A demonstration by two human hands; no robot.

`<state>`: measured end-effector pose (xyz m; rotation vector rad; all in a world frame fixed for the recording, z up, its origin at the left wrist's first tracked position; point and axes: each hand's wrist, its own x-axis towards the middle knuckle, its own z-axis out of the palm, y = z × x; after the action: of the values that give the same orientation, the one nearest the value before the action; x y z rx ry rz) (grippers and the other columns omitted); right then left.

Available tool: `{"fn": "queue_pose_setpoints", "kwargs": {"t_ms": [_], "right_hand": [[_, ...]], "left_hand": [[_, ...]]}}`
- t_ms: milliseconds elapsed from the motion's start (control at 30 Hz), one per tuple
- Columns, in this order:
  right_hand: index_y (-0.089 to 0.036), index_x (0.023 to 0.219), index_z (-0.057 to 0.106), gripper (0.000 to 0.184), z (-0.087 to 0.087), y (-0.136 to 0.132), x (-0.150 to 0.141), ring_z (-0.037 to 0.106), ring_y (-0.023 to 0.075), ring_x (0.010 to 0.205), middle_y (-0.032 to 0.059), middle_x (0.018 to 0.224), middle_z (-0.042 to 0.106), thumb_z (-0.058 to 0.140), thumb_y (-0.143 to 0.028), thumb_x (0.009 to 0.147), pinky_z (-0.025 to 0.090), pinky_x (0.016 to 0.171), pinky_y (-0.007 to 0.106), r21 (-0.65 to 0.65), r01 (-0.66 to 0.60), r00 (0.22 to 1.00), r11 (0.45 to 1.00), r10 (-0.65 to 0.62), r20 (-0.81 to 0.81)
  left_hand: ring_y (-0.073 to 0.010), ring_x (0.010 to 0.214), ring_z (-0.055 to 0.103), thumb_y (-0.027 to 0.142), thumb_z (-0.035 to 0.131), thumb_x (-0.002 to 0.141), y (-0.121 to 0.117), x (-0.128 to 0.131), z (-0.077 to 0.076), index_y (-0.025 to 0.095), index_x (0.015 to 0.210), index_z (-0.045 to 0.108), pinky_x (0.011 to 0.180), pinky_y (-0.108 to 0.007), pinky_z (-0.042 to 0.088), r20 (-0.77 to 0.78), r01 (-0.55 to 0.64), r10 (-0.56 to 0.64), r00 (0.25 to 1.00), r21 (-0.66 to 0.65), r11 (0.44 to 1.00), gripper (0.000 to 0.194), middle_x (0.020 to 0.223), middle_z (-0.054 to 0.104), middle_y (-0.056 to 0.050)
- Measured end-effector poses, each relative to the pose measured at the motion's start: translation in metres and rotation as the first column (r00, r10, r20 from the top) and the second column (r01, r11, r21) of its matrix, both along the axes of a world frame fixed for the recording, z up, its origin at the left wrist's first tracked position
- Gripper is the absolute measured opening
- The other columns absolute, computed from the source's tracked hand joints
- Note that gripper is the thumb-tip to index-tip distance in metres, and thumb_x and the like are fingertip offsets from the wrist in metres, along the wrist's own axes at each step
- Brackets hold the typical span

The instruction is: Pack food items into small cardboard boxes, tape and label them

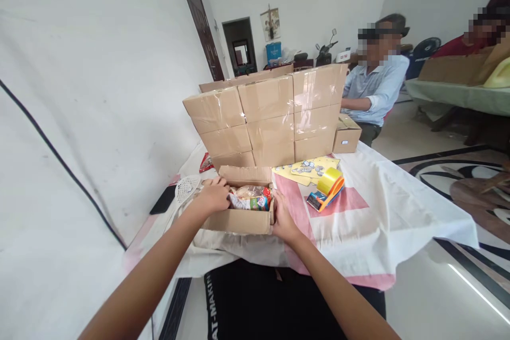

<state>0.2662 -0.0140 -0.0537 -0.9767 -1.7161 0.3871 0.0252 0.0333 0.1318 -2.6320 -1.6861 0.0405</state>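
Observation:
A small open cardboard box point(239, 221) rests near the front edge of the cloth-covered table, its back flap point(245, 173) raised. Inside lies a clear plastic food packet point(253, 199) printed in red, green and blue. My left hand point(215, 195) reaches over the box's left end with bent fingers, beside the packet; what its fingertips grip is hidden. Around the right end wall curls my right hand point(283, 218), holding the box there. To the right are an orange tape dispenser point(337, 194) with a yellow roll point(330, 180) and yellow printed cards point(311, 168).
A wall of taped cardboard boxes point(271, 122) stands behind. One smaller box point(346, 135) sits at its right. A white slotted paddle point(187, 188) and a black phone-like slab point(163, 200) lie left. A person in a light blue shirt point(378, 85) sits beyond; another is at a farther table point(458, 95).

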Motion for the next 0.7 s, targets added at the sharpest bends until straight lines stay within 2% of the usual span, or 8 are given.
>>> {"fn": "queue_pose_setpoints", "kwargs": {"t_ms": [67, 133, 233, 300, 400, 533, 633, 700], "right_hand": [[-0.024, 0.16, 0.022, 0.116, -0.002, 0.002, 0.0, 0.038, 0.0436, 0.148, 0.0191, 0.158, 0.037, 0.084, -0.039, 0.064, 0.037, 0.119, 0.064, 0.011, -0.003, 1.0, 1.0, 0.003, 0.005], [-0.025, 0.16, 0.022, 0.114, -0.004, 0.003, 0.0, 0.038, 0.0435, 0.148, 0.0194, 0.158, 0.037, 0.083, -0.037, 0.065, 0.037, 0.119, 0.065, 0.02, -0.002, 1.0, 1.0, 0.002, 0.007], [-0.023, 0.159, 0.023, 0.111, -0.004, 0.003, 0.0, 0.037, 0.0416, 0.149, 0.0204, 0.157, 0.037, 0.084, -0.038, 0.067, 0.034, 0.122, 0.062, 0.03, -0.017, 1.0, 0.999, 0.018, -0.012], [-0.022, 0.158, 0.023, 0.11, -0.003, 0.003, 0.0, 0.037, 0.0397, 0.149, 0.0203, 0.156, 0.037, 0.085, -0.039, 0.068, 0.034, 0.124, 0.058, 0.024, -0.037, 0.999, 0.999, 0.038, -0.024], [-0.022, 0.158, 0.023, 0.111, 0.001, 0.003, 0.001, 0.037, 0.0379, 0.149, 0.0203, 0.154, 0.037, 0.086, -0.039, 0.068, 0.034, 0.124, 0.054, 0.022, -0.071, 0.996, 0.997, 0.072, -0.048], [-0.022, 0.159, 0.022, 0.114, 0.006, 0.0, 0.003, 0.035, 0.0384, 0.149, 0.02, 0.154, 0.035, 0.087, -0.035, 0.066, 0.033, 0.124, 0.055, -0.005, -0.094, 0.994, 0.996, 0.094, -0.063], [-0.024, 0.159, 0.022, 0.113, 0.008, -0.001, 0.005, 0.032, 0.0383, 0.151, 0.019, 0.156, 0.032, 0.085, -0.029, 0.065, 0.031, 0.125, 0.055, -0.033, -0.109, 0.993, 0.993, 0.108, -0.048], [-0.025, 0.16, 0.023, 0.112, 0.008, -0.002, 0.005, 0.032, 0.0373, 0.151, 0.0181, 0.155, 0.032, 0.083, -0.024, 0.065, 0.032, 0.124, 0.054, -0.033, -0.119, 0.992, 0.992, 0.118, -0.047]], "left_hand": [[-0.0441, 0.139, 0.045, 0.025, 0.061, 0.077, -0.015, 0.001, 0.009, 0.018, 0.13, 0.065, 0.113, -0.061, 0.036, 0.012, -0.035, 0.034, 0.999, 0.092, 0.995, 0.053, 0.142, 0.059, -0.02], [-0.0374, 0.146, 0.041, 0.033, 0.054, 0.09, -0.028, 0.007, 0.01, 0.027, 0.147, 0.054, 0.119, -0.055, 0.033, 0.074, 0.061, -0.068, 0.995, 0.093, 0.994, 0.058, 0.157, 0.049, -0.012], [-0.0288, 0.155, 0.032, 0.05, 0.04, 0.102, -0.04, 0.021, -0.009, 0.036, 0.16, 0.037, 0.126, -0.049, 0.026, 0.191, 0.295, -0.278, 0.941, -0.065, 0.953, 0.06, 0.169, 0.032, -0.002], [-0.0294, 0.158, 0.026, 0.059, 0.036, 0.103, -0.04, 0.029, -0.024, 0.033, 0.161, 0.033, 0.129, -0.052, 0.021, 0.219, 0.33, -0.292, 0.931, -0.162, 0.93, 0.065, 0.17, 0.026, -0.005], [-0.0296, 0.157, 0.028, 0.059, 0.037, 0.102, -0.039, 0.037, -0.033, 0.028, 0.159, 0.041, 0.129, -0.053, 0.019, 0.187, 0.286, -0.25, 0.95, -0.204, 0.936, 0.065, 0.167, 0.033, -0.008], [-0.0303, 0.152, 0.04, 0.058, 0.039, 0.102, -0.041, 0.045, -0.024, 0.025, 0.147, 0.058, 0.126, -0.051, 0.024, 0.156, 0.259, -0.234, 0.96, -0.168, 0.951, 0.059, 0.157, 0.05, -0.008], [-0.0314, 0.142, 0.052, 0.06, 0.036, 0.101, -0.042, 0.052, -0.021, 0.027, 0.131, 0.071, 0.12, -0.049, 0.034, 0.18, 0.233, -0.208, 0.961, -0.134, 0.963, 0.056, 0.146, 0.063, -0.007], [-0.0334, 0.128, 0.063, 0.06, 0.032, 0.102, -0.038, 0.058, -0.024, 0.027, 0.118, 0.077, 0.111, -0.051, 0.043, 0.193, 0.205, -0.18, 0.965, -0.122, 0.971, 0.059, 0.132, 0.072, -0.009]]}}
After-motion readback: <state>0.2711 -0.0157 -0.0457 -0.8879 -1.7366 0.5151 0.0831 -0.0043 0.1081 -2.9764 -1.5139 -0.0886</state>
